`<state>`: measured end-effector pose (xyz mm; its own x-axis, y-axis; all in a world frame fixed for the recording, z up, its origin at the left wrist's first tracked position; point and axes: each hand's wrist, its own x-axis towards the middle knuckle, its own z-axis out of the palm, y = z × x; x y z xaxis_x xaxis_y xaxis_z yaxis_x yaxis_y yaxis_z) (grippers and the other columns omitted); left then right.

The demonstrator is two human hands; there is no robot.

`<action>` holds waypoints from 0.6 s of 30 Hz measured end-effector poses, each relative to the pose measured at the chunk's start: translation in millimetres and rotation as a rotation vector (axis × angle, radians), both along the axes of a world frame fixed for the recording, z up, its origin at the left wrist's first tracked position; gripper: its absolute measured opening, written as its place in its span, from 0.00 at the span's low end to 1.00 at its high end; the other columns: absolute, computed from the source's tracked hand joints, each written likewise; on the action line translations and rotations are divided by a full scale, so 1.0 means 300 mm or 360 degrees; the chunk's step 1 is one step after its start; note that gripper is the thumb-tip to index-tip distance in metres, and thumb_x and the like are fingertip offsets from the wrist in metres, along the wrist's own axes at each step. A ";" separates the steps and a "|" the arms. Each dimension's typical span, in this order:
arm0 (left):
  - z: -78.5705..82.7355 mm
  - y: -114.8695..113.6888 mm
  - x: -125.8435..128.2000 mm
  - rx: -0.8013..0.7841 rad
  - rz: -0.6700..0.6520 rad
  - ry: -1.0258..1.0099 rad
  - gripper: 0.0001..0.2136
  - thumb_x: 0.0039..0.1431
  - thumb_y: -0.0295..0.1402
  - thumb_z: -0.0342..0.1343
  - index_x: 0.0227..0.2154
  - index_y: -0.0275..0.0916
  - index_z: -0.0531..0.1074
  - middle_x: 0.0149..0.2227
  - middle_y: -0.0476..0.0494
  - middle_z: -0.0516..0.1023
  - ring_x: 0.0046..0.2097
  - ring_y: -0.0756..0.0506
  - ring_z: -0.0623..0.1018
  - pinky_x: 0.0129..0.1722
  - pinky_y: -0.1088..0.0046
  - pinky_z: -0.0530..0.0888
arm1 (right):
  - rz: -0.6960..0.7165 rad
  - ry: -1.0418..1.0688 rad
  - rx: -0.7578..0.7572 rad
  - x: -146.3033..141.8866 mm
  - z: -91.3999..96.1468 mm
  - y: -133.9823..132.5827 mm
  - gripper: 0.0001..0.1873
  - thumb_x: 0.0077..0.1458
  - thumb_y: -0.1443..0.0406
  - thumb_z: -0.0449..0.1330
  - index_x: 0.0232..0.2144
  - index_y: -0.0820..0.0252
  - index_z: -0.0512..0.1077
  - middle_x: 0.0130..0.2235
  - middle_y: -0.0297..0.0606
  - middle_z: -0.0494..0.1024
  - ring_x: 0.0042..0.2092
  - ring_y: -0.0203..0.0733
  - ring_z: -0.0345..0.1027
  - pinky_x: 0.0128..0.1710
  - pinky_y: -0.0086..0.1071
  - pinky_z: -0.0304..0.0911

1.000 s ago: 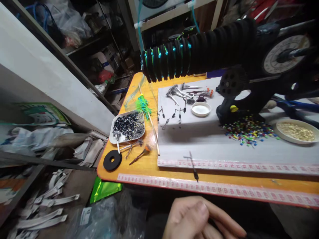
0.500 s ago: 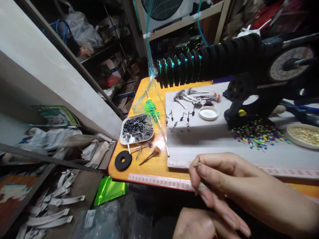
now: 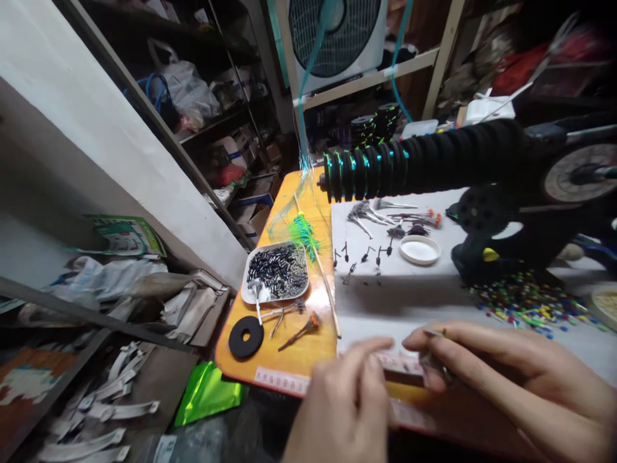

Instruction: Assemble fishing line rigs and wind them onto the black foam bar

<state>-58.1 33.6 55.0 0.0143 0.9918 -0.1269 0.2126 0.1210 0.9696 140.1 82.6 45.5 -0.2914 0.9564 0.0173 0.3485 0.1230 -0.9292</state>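
My right hand (image 3: 501, 370) is above the front edge of the white board (image 3: 366, 302). Its thumb and index finger pinch a tiny grey piece (image 3: 435, 333), too small and blurred to name. Left of it is my left hand (image 3: 344, 399), index finger stretched toward the right hand and apart from the thumb. I see nothing in it, though its other fingers are curled and partly hidden. Several small black pieces with stems (image 3: 366, 254) lie on the board beyond, near a round white lid (image 3: 420, 249). A printed measuring strip (image 3: 282, 379) runs along the table edge.
A white tray (image 3: 245, 283) of small dark parts, a black foam ring (image 3: 246, 337) and a wooden stick (image 3: 330, 302) lie on the orange table. A black winding machine (image 3: 434, 161) overhangs the board, with colourful beads (image 3: 535, 299) at its base. A fan (image 3: 332, 32) stands behind.
The view has tilted up, so the table sits lower. My left hand has risen and moved left, its index finger now extended. My right hand still pinches the tiny piece.
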 end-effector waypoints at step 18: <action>0.096 0.143 0.005 0.0772 0.0315 -0.0768 0.08 0.70 0.42 0.65 0.37 0.45 0.80 0.40 0.49 0.81 0.47 0.48 0.82 0.51 0.74 0.76 | -0.0132 -0.0848 0.1496 0.042 -0.076 0.107 0.17 0.75 0.56 0.53 0.52 0.56 0.77 0.47 0.42 0.83 0.47 0.52 0.80 0.42 0.44 0.76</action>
<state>-56.6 76.4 83.8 -0.2284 0.9247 0.3047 -0.2355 -0.3561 0.9043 152.8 114.6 22.9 -0.4136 0.6435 0.6441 0.7193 0.6646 -0.2021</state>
